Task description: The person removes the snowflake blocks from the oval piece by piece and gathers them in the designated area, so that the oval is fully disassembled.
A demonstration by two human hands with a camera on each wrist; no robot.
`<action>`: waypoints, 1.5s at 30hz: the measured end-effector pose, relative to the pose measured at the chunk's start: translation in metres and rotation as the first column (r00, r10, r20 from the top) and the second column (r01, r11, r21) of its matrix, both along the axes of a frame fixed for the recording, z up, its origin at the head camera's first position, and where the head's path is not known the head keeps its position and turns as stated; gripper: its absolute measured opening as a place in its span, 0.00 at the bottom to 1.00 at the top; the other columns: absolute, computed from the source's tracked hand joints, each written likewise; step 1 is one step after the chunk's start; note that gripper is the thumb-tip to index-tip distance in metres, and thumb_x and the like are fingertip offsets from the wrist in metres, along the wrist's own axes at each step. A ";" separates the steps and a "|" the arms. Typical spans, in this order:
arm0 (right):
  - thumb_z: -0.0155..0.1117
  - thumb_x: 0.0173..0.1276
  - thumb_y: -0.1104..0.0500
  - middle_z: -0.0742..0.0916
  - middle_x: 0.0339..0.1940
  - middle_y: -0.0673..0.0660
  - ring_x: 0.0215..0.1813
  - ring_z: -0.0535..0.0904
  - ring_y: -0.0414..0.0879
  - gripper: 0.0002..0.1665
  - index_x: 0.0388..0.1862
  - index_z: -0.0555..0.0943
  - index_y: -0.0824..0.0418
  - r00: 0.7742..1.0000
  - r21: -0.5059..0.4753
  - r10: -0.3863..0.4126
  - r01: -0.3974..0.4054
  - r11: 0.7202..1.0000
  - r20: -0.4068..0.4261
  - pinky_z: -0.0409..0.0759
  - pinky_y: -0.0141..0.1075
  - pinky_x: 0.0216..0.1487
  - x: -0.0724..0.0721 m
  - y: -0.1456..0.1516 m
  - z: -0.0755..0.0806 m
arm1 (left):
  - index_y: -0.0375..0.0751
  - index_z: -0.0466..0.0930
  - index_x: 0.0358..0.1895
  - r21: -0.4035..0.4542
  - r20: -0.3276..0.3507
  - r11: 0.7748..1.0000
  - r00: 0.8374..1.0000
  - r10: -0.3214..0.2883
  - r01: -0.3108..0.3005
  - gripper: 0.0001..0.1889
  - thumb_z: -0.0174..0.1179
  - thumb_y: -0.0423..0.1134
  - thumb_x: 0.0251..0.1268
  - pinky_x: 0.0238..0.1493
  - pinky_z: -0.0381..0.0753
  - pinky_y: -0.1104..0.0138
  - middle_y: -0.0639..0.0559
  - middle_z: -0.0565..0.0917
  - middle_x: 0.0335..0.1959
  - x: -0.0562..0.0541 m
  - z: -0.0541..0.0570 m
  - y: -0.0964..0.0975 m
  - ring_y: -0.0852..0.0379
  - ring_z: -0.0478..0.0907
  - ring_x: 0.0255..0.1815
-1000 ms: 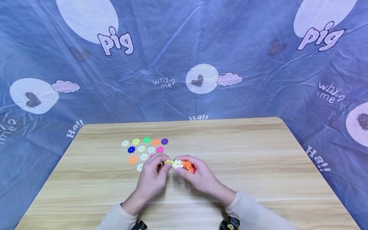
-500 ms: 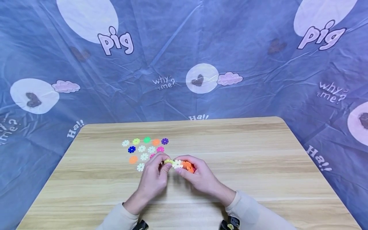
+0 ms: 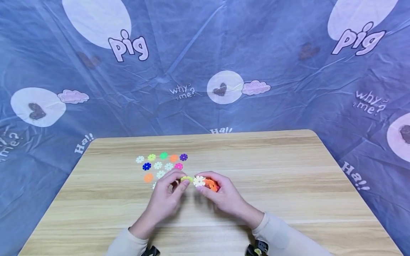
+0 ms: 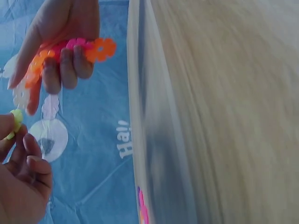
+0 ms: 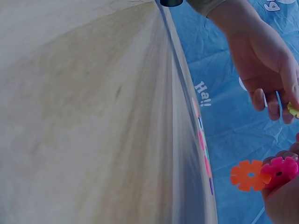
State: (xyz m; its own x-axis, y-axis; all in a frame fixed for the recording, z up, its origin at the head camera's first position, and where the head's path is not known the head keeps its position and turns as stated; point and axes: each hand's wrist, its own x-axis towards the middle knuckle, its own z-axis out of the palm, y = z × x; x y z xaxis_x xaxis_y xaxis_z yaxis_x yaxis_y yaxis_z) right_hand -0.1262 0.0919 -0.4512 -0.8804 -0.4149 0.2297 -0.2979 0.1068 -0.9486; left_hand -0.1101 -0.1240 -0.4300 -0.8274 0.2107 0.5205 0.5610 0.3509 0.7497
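Between thumb and fingers my left hand [image 3: 168, 193] pinches a yellow notched plastic disc [image 3: 187, 179], flower-shaped, seen nearly edge-on. My right hand [image 3: 225, 195] grips a joined chain of such discs. A white disc [image 3: 199, 181] sticks out at the chain's left end, followed by orange discs [image 3: 211, 184]. In the left wrist view pink discs [image 4: 77, 44] lie in the right palm, and an orange disc [image 4: 103, 49] pokes out past the little finger. A small gap separates the yellow disc from the white one. Both hands are above the table.
Several loose discs lie flat on the wooden table [image 3: 288, 170], left of centre beyond the left hand, among them a dark blue disc [image 3: 146, 166], a green disc [image 3: 163, 155] and a purple disc [image 3: 183, 157]. A blue printed curtain [image 3: 179, 117] hangs behind the table.
The left hand has drawn slightly left, and the yellow disc has come apart from the white disc it was touching or overlapping. The right hand has barely moved.
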 end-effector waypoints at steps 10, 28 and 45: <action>0.71 0.68 0.54 0.85 0.49 0.51 0.49 0.80 0.47 0.20 0.58 0.82 0.51 1.000 0.025 -0.013 0.013 1.000 0.015 0.81 0.35 0.51 0.000 0.001 0.000 | 0.52 0.85 0.36 -0.151 0.137 0.976 0.975 0.177 -0.156 0.05 0.62 0.37 0.72 0.25 0.74 0.68 0.59 0.78 0.28 -0.008 -0.001 -0.027 0.59 0.72 0.26; 0.70 0.69 0.56 0.85 0.49 0.52 0.49 0.81 0.47 0.21 0.60 0.81 0.54 1.000 0.001 0.000 0.000 1.000 0.000 0.81 0.35 0.51 0.000 0.002 -0.002 | 0.43 0.85 0.52 -0.247 0.256 0.947 0.929 0.268 -0.205 0.13 0.65 0.30 0.66 0.31 0.78 0.69 0.53 0.84 0.33 -0.010 0.001 -0.042 0.59 0.77 0.31; 0.70 0.68 0.54 0.85 0.49 0.51 0.49 0.80 0.47 0.21 0.59 0.82 0.51 1.000 0.026 -0.008 0.008 1.000 0.017 0.81 0.35 0.49 0.000 0.003 -0.003 | 0.45 0.85 0.50 -0.428 0.321 0.888 0.890 0.323 -0.168 0.13 0.65 0.28 0.64 0.39 0.81 0.64 0.53 0.86 0.33 -0.021 -0.009 -0.061 0.61 0.80 0.34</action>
